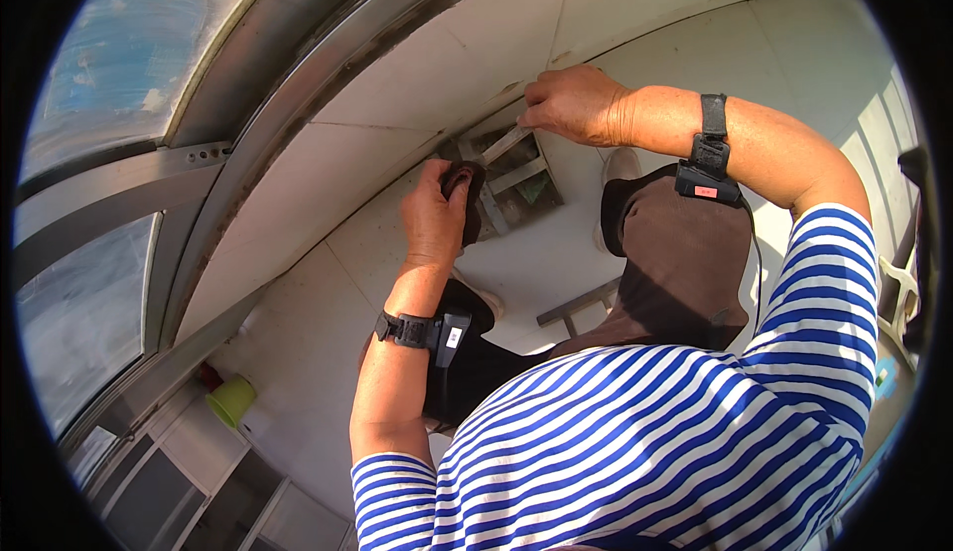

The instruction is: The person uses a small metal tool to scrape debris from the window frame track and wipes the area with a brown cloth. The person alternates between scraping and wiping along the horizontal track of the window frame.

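My left hand (434, 216) grips a dark brown piece (472, 212), which looks like cloth or leather, folded around a reddish opening near my thumb. To its right my right hand (573, 106) is raised close to the tiled wall, its fingers pinched together. A thin pale strip (506, 144) runs from these fingertips down towards the dark piece; whether it touches that piece I cannot tell. Beneath both hands a slatted frame (519, 176) rests on the floor by the wall base, partly hidden by my left hand and the dark piece.
A metal-framed window (197, 156) curves along the left above the tiled wall (417, 93). A green plastic pot (231, 400) and a cabinet (190, 469) are at lower left. Between my legs, a metal bar frame (577, 305) stands on the pale floor (521, 275). Black straps circle both forearms.
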